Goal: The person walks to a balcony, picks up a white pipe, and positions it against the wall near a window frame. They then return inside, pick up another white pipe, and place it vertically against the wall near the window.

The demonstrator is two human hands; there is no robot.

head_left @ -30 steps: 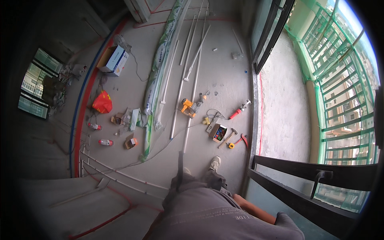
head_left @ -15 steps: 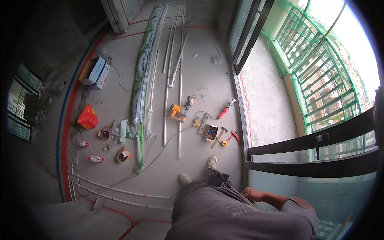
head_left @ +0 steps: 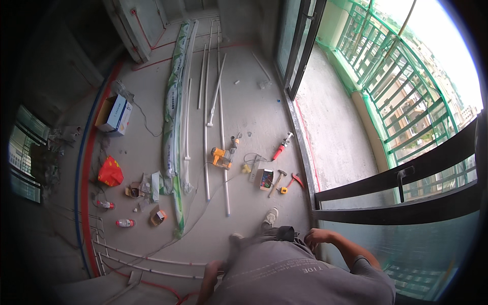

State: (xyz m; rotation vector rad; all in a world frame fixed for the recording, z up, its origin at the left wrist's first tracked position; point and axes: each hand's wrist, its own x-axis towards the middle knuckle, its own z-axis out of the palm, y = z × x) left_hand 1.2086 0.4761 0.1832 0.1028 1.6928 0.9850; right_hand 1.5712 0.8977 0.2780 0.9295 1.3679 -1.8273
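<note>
My right hand (head_left: 317,237) is at the right side of my waist, fingers curled against my grey clothing beside a black item (head_left: 285,234); what they hold is hidden. My left hand (head_left: 216,267) is low at my left side, blurred and partly hidden by my shirt. On the floor beyond my right shoe (head_left: 270,216) lie a hammer (head_left: 280,178), a red curved tool (head_left: 297,181), a yellow tape measure (head_left: 284,190) and an open box of small coloured parts (head_left: 266,179). Farther on are an orange power tool (head_left: 221,156) and a red-handled tool (head_left: 279,150).
White pipes (head_left: 207,137) and a long wrapped bundle (head_left: 173,142) run along the floor. Cartons (head_left: 114,117), a red bag (head_left: 111,172), bottles (head_left: 125,223) and cables lie left. A dark-framed glass door (head_left: 391,213) stands right, beside a balcony railing (head_left: 401,101) with green netting.
The view has shifted, so the floor things sit lower and more leftward in the picture. My right hand has come up to my waist, and my left hand has appeared at my left side.
</note>
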